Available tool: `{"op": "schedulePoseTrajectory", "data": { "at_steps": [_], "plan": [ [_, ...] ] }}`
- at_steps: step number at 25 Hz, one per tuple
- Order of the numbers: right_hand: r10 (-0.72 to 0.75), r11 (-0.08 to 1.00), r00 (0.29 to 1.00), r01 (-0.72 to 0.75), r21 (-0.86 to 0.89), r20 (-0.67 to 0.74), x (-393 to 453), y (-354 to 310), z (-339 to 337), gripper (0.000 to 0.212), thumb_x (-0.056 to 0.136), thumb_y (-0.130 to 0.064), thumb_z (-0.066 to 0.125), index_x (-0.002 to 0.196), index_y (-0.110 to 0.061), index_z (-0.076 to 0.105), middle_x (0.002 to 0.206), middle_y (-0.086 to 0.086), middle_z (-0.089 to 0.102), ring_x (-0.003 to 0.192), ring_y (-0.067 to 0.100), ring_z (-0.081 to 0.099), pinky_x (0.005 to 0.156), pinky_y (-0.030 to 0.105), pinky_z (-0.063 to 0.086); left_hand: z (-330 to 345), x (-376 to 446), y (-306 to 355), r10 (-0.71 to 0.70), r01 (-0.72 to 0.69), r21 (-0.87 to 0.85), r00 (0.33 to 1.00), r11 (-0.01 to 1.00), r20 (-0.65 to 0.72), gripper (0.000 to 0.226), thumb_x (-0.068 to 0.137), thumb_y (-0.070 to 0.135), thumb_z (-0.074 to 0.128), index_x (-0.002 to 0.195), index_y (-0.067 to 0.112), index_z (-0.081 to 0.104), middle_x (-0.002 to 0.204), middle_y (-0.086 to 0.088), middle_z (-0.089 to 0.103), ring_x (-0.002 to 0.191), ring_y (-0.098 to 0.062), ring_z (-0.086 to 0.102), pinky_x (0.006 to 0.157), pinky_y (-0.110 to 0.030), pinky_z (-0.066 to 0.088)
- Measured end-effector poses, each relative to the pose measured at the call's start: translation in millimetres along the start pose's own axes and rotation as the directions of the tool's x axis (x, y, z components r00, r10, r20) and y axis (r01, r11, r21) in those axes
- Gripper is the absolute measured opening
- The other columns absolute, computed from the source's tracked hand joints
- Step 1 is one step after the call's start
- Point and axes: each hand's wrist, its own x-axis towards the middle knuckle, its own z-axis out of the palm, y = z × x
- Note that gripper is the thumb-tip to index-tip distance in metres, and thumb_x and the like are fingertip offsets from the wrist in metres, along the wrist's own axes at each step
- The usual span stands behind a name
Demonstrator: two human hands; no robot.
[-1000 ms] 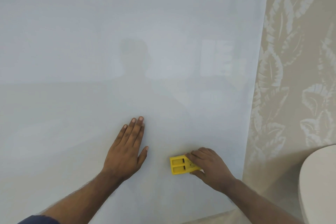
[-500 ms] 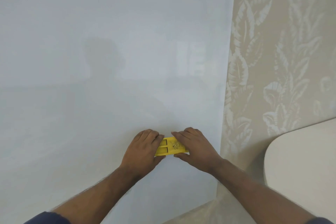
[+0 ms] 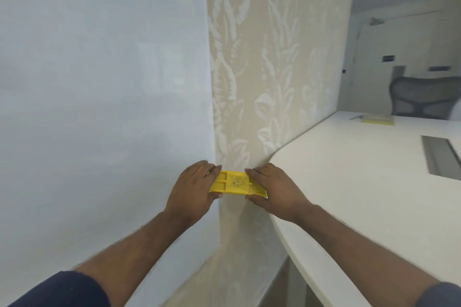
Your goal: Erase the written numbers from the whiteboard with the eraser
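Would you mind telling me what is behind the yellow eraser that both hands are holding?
Behind the yellow eraser is leaf-patterned wallpaper, just right of the whiteboard edge. The left hand and right hand grip its ends, covering them; its underside is hidden.

Both forearms reach forward; the left hand and right hand face each other, fingers curled, gripping one object's ends.

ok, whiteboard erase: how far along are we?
Looks done: the visible part of the whiteboard shows no numbers, only reflections; its left side is out of frame. In hand: the yellow eraser is off the board, gripped at its ends by the left hand and right hand. Left: probably just setting it down, perhaps on the white table.
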Motion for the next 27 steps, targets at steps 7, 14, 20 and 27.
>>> {"op": "schedulePoseTrajectory", "data": {
  "at_steps": [7,14,20,27],
  "plan": [
    [0.301,0.945,0.951,-0.289,-0.152,0.064,-107.7,39.1,-58.1,0.062,0.09,-0.042,0.064,0.142,-0.013,0.046,0.124,0.001,0.061,0.111,0.024,0.049,0.096,0.035,0.041,68.1,46.7,95.8,0.209,-0.182,-0.232,0.973,0.956,0.095,0.064,0.097,0.04,0.06,0.154,0.02,0.038,0.152,0.004,0.046,0.148,-0.02,0.032,0.121,-0.031,0.021],
    [0.567,0.821,0.802,-0.529,-0.215,0.19,-196.1,39.0,-81.2,0.063,0.089,-0.049,0.061,0.142,-0.019,0.044,0.12,-0.001,0.06,0.112,0.02,0.046,0.092,0.03,0.04,108.7,59.1,168.8,0.429,-0.291,-0.391,0.839,0.873,0.334,0.069,0.096,0.041,0.064,0.155,0.02,0.037,0.155,0.002,0.044,0.146,-0.017,0.035,0.117,-0.029,0.026],
    [0.687,0.725,0.666,-0.659,-0.201,0.291,-230.4,26.6,-82.2,0.067,0.087,-0.054,0.061,0.144,-0.026,0.041,0.128,-0.004,0.055,0.118,0.015,0.043,0.095,0.028,0.038,127.0,48.0,187.9,0.499,-0.26,-0.47,0.704,0.844,0.506,0.07,0.095,0.042,0.065,0.156,0.024,0.036,0.16,0.004,0.039,0.146,-0.017,0.035,0.12,-0.032,0.026],
    [0.753,0.651,0.567,-0.715,-0.255,0.333,-218.0,27.5,-88.2,0.075,0.083,-0.065,0.058,0.147,-0.035,0.034,0.136,-0.001,0.05,0.126,0.02,0.043,0.1,0.032,0.037,120.1,39.3,182.9,0.446,-0.14,-0.505,0.7,0.852,0.558,0.079,0.097,0.042,0.061,0.162,0.024,0.019,0.169,0.003,0.02,0.155,-0.013,0.017,0.125,-0.031,0.016]
  ]
}}
